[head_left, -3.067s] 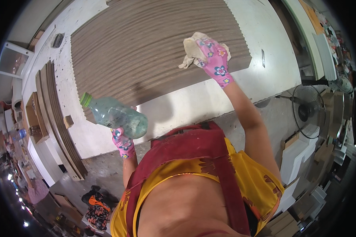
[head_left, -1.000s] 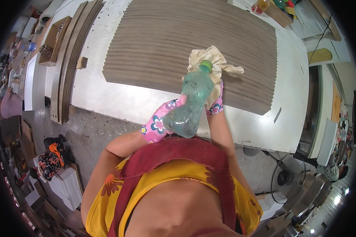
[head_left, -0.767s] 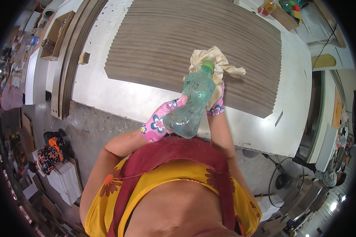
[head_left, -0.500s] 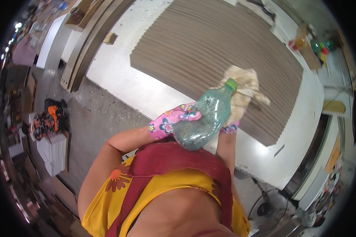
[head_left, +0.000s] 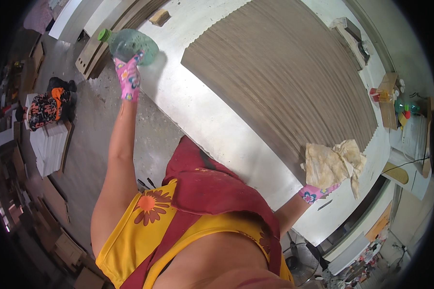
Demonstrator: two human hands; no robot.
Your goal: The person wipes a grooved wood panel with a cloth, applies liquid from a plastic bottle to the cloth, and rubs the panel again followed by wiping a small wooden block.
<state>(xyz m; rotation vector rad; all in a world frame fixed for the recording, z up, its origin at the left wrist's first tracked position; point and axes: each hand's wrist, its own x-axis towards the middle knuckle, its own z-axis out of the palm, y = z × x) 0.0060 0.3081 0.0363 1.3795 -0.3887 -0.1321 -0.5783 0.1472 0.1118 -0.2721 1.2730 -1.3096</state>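
My left hand (head_left: 128, 76), in a pink flowered glove, grips a clear plastic bottle with a green cap (head_left: 128, 44) and holds it out at the near left edge of the white table (head_left: 217, 125). My right hand (head_left: 315, 192), in the same kind of glove, is mostly hidden under a crumpled beige rag (head_left: 332, 164) that it presses on the lower right corner of a large brown ribbed panel (head_left: 284, 72) lying on the table.
Wooden boards (head_left: 125, 19) and a small wood block (head_left: 159, 17) lie at the table's left end. A bench with bottles and boxes (head_left: 395, 101) stands at the right. A black and orange bag (head_left: 48, 107) and stacked white blocks (head_left: 48, 149) sit on the concrete floor.
My left hand has swung the bottle away from the rag, out to the far left edge of the table. My right hand stays on the rag at the panel's corner.
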